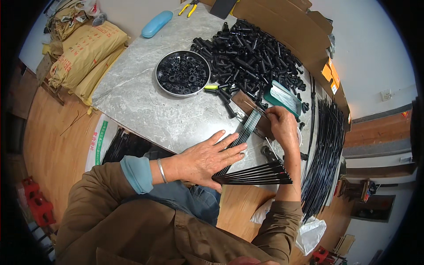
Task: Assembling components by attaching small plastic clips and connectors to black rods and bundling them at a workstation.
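Note:
A bundle of thin black rods (251, 176), which look like folded umbrella ribs, bends at my left hand. One part fans out to the right and another runs up to my right hand. My left hand (206, 158) lies across the bend with its fingers stretched and spread. At the upper rod ends, my right hand (282, 126) has thumb and fingers pinched together; the exact grip is partly hidden. Thin bare wire ends stick out beside those fingertips, over a brown block (243, 102) on the table. A green tray (282, 98) of fine silvery pins stands just beyond my right hand.
A pile of black tubular parts (251, 53) covers the far table (132, 84). A round bowl (160, 81) holds small black rings. Long black rods (324, 145) lie at the right. Further back are a blue case (157, 24), yellow-handled pliers (189, 9) and cardboard (282, 22).

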